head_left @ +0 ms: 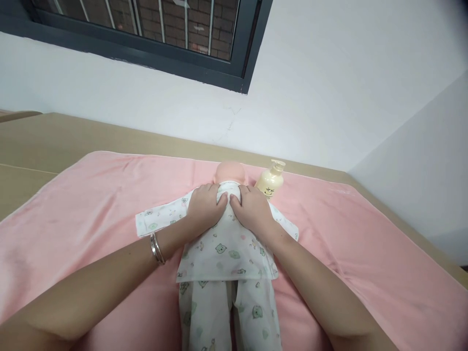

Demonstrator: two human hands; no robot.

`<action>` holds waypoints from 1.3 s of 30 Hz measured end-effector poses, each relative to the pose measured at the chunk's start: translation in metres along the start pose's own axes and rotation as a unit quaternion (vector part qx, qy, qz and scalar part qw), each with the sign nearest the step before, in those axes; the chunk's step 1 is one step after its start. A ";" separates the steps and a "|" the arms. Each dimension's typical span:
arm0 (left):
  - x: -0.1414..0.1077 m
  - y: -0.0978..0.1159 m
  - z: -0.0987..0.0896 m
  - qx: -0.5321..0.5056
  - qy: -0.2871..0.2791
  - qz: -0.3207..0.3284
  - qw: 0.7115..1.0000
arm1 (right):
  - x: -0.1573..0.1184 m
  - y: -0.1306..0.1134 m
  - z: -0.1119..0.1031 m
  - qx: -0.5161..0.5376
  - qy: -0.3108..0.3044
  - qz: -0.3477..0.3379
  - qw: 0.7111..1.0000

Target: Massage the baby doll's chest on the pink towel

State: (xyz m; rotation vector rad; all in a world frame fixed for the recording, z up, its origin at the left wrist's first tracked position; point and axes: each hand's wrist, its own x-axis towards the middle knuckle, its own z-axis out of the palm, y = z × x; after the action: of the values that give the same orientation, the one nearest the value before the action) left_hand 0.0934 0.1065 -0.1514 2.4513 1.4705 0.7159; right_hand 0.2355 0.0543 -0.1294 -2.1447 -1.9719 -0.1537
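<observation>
A doll (230, 172) in a white printed top (228, 253) and matching trousers (210, 312) lies on a pink blanket (120, 195), the back of its head toward the wall. My left hand (206, 207) rests flat on the left side of the doll's upper back, thumb pointing inward. On the right side of the upper back lies my right hand (253, 209), its thumb near the left one. Fingers of both hands curve over the shoulders and hold nothing. Just beyond my right hand stands a cream pump bottle (270, 180).
The blanket covers a tan padded surface (84, 131) that meets a white wall (310, 97). Above is a dark window frame (234, 73) with metal bars. Another wall (431, 161) closes off the right side.
</observation>
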 end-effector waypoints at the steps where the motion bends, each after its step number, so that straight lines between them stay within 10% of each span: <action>1: 0.000 0.000 0.000 0.006 0.000 0.000 1.000 | 0.000 0.000 0.000 -0.002 0.001 0.001 1.000; 22: -0.004 0.006 -0.003 0.066 0.033 0.018 0.997 | -0.011 -0.005 0.006 -0.054 0.077 -0.024 0.995; 32: -0.023 0.021 -0.018 0.097 -0.037 0.124 0.987 | -0.001 0.003 -0.009 0.017 -0.041 -0.064 0.997; 39: 0.000 0.009 -0.017 -0.020 -0.087 0.029 0.996 | -0.024 -0.011 -0.016 -0.083 -0.067 -0.107 0.989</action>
State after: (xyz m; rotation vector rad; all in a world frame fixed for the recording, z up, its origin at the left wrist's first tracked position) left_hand 0.0917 0.1007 -0.1328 2.4649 1.3129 0.5205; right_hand 0.2239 0.0281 -0.1182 -2.0854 -2.3419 -0.2220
